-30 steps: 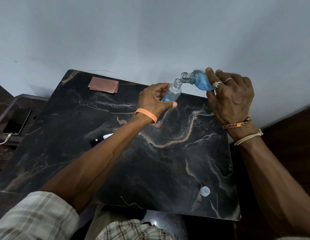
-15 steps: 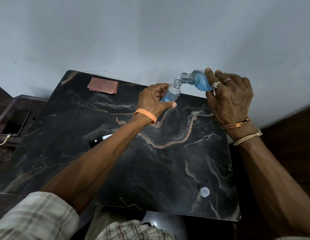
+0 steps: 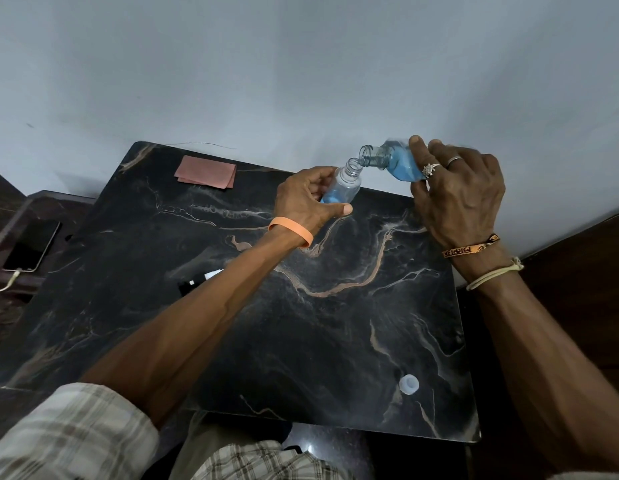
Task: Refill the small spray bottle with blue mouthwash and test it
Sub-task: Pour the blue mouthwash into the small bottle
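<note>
small spray bottle (image 3: 343, 188) part-filled blue; mouthwash bottle (image 3: 393, 162) tipped above (pouring, apparently).

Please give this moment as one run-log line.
step: refill | left hand: holds small spray bottle, uncapped | right hand: tips mouthwash bottle toward its neck | white cap: on table

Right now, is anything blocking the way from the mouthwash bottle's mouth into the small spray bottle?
Nothing visible. Both necks are uncapped; the mouthwash bottle, tilted in the right hand, has its mouth just above the small spray bottle in the left hand. A white cap lies apart on the table.
</note>
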Available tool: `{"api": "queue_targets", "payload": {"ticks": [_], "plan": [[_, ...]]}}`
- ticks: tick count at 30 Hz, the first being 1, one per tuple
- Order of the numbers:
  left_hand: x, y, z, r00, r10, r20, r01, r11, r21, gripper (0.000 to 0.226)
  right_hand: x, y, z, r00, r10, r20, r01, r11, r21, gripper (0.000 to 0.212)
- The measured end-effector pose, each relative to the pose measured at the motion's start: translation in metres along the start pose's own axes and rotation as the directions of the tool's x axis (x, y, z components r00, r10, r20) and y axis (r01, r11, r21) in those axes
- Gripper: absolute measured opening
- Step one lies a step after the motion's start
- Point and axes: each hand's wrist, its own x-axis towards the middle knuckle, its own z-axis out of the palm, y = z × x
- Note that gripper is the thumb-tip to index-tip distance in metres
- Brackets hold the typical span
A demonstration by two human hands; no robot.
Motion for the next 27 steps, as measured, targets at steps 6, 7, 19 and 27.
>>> {"api": "queue_targets", "payload": {"ticks": [6,7,19,27], "plan": [[-0.0009,0.0,-0.0003,1.0,0.0,-0.01,0.0,1.0,-0.002,0.066,-0.0012,-0.0003,-0.0004,1.0,0.003,0.026,-0.003,1.0,-0.009,0.046],[-0.0012,0.0001,-0.0004,1.0,-0.001,-0.011,0.001,1.0,-0.003,0.066,-0.0013,-0.0004,-0.0006,1.0,0.001,0.023,-0.001,1.0,-0.011,0.046],[-0.0027,0.0023,-0.0025,1.0,-0.004,-0.005,0.004,1.0,-0.011,0.066,-0.0006,-0.002,-0.0032,1.0,-0.007,-0.003,0.007,1.0,-0.01,0.048],[-0.004,0.0042,-0.0037,1.0,0.002,-0.009,-0.002,1.0,-0.015,0.065,0.0003,-0.0022,-0.004,1.0,-0.014,-0.003,0.014,1.0,-0.012,0.048]]}}
